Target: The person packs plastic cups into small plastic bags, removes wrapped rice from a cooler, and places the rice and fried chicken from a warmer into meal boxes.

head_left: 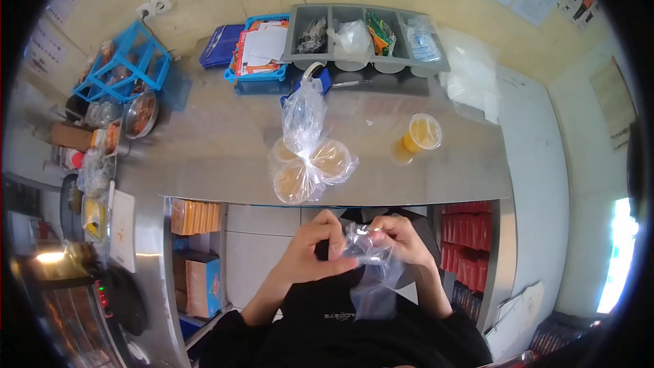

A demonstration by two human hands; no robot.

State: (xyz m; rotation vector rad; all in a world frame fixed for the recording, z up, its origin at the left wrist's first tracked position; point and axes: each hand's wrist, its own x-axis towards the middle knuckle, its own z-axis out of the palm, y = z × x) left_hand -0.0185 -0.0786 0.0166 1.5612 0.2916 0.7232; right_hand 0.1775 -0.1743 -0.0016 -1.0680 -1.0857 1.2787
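Observation:
Both my hands hold a clear plastic bag [376,293] in front of my body, just off the near edge of the steel table [225,163]. My left hand [315,251] pinches the bag's left side near the mouth. On the opposite side, the fingers of my right hand [402,237] are closed on the bag's rim; its lower part hangs down loosely. Beyond my hands, a knotted clear bag [304,119] with several round lidded cups in it rests on the table. A single lidded cup of yellow-orange liquid [423,133] stands to its right.
At the back sits a grey divided bin [320,61] with packets and plastic bags. Left of it are a blue basket of papers [257,76] and a tape dispenser [317,78]. A blue rack [129,68] and a metal bowl [142,114] occupy the left corner. Shelves lie below.

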